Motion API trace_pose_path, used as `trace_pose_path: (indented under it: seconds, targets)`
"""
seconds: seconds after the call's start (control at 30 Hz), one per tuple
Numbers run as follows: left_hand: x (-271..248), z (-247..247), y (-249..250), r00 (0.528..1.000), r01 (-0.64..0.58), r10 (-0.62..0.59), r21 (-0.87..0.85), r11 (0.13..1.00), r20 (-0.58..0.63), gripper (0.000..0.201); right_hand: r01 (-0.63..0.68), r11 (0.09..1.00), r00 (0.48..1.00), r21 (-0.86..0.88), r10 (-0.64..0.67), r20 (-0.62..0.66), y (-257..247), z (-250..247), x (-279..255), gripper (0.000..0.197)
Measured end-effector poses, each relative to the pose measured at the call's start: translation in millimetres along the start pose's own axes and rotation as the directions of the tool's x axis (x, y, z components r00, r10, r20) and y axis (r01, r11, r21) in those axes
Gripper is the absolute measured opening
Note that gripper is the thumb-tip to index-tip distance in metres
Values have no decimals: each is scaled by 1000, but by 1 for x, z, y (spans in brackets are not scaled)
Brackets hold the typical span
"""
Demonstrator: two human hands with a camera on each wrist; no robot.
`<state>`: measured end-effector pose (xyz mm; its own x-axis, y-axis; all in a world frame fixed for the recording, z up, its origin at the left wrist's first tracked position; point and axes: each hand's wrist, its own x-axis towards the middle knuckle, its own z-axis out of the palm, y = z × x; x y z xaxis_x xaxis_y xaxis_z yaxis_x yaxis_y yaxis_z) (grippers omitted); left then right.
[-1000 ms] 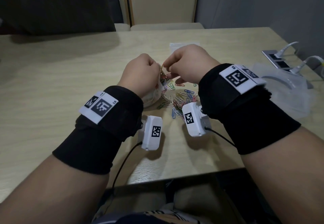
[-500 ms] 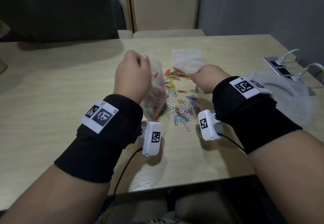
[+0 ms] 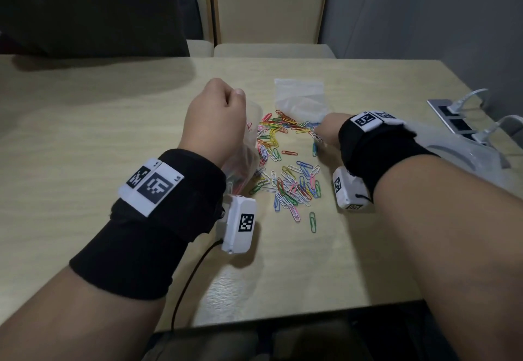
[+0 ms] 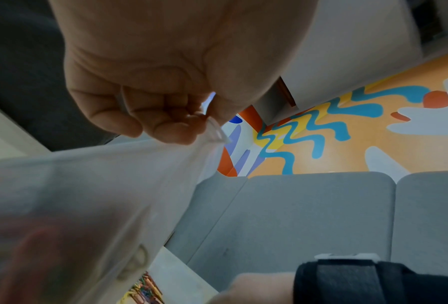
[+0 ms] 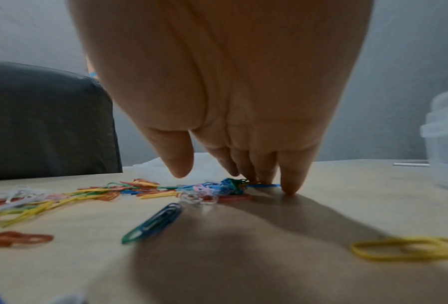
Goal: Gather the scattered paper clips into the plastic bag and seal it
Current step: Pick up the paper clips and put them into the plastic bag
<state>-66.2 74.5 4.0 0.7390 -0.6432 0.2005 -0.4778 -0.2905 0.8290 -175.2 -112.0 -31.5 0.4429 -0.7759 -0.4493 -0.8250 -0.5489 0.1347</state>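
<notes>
Many coloured paper clips (image 3: 285, 168) lie scattered on the beige table (image 3: 85, 140). My left hand (image 3: 215, 123) holds a clear plastic bag (image 3: 246, 159) upright by its top edge; the left wrist view shows the fingers (image 4: 165, 127) curled and pinching the rim of the bag (image 4: 87, 195). Some clips show blurred inside it. My right hand (image 3: 329, 131) is down at the far right of the scatter. Its straight fingertips (image 5: 290, 185) touch the table among the clips (image 5: 145, 191), thumb apart, nothing gripped.
A second, empty clear bag (image 3: 300, 97) lies flat just beyond the clips. A translucent plastic container (image 3: 464, 157) sits right of my right wrist, with a socket panel and cables (image 3: 452, 117) behind it. Chairs stand past the table's far edge.
My right hand left the bag's mouth and moved right and down onto the far clips. My left hand raised the bag a little, still holding its rim.
</notes>
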Motion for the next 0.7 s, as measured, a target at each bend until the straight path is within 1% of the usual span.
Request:
trace_pose_path:
  seconds: [0.03,0.1,0.17,0.23,0.3,0.37,0.47,0.5,0.53,0.6,0.63,0.7]
  targets:
    - [0,0,0,1000,1,-1,-3,1000,3,24,32,999,999,17,-32,-15,-5,-2,-12,18]
    - [0,0,0,1000,5,-4,-16,1000,10,24,51,994,998,99,-48,-33,-10,0,-18,21]
    - [0,-1,0,1000,10,-10,-31,999,15,24,84,982,995,169,-73,-67,-14,2,-20,31]
    - [0,-2,0,1000,10,-9,-39,999,18,24,120,974,990,194,-102,-99,-17,6,-24,40]
    - [-1,-2,0,1000,8,-7,-41,999,19,24,145,965,988,219,-130,-81,-17,12,-29,48]
    - [-1,-3,0,1000,9,-8,-39,999,22,24,181,963,984,198,-175,-47,-18,17,-37,52]
    - [-1,-6,-1,999,16,-15,-33,999,28,25,203,968,979,145,-204,-9,-21,17,-43,50]
    - [-1,-7,-1,1000,17,-16,-34,999,26,25,207,968,978,142,-205,-29,-22,15,-46,46]
    - [-1,-8,-1,1000,16,-16,-33,999,24,26,206,967,978,148,-197,-75,-22,11,-46,42]
    - [-1,-9,-1,1000,13,-13,-25,1000,21,25,179,959,963,221,-125,-238,-22,4,-40,33]
    - [-1,-9,-1,1000,12,-11,-21,1000,20,25,166,946,947,278,-75,-311,-22,1,-35,32]
    - [0,-10,-2,1000,12,-12,-19,1000,22,24,157,923,923,350,-12,-384,-23,-5,-25,36]
